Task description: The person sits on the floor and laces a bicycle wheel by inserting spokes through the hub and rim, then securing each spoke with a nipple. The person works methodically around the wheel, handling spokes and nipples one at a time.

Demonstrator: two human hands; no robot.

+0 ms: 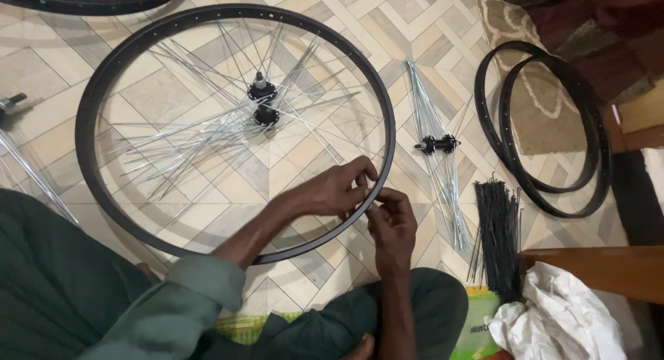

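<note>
A large black wheel rim (pixel 93 104) lies flat on the patterned tiled floor (pixel 41 69), filling most of the left and middle of the view. At its centre stands a black hub (pixel 263 103), upright on its axle, with many loose silver spokes (pixel 200 135) fanning out from it across the tiles inside the rim. Both hands meet at the rim's near right side, where it curves toward the person's lap. The left hand (pixel 340 188) reaches across from inside the rim, its fingers (pixel 363 173) curled and pinched over the rim's edge. The right hand (pixel 394 218) comes up from below on the outer side of the rim, its fingertips (pixel 377 202) pinched together right against the left hand's fingers and the rim. Whatever small part they pinch between them is too small to make out.

Just right of the hands, a second hub (pixel 436 144) lies on its side on the floor with its own bundle of silver spokes (pixel 443 187) spread above and below it. Farther right lies a bundle of black spokes (pixel 496 235), and beyond it two more black rims (pixel 595 166) are stacked, overlapping a patterned rug (pixel 546 104). A crumpled white cloth (pixel 560 318) sits at the lower right beside a wooden board (pixel 609 266). The person wears green clothing and sits cross-legged.
</note>
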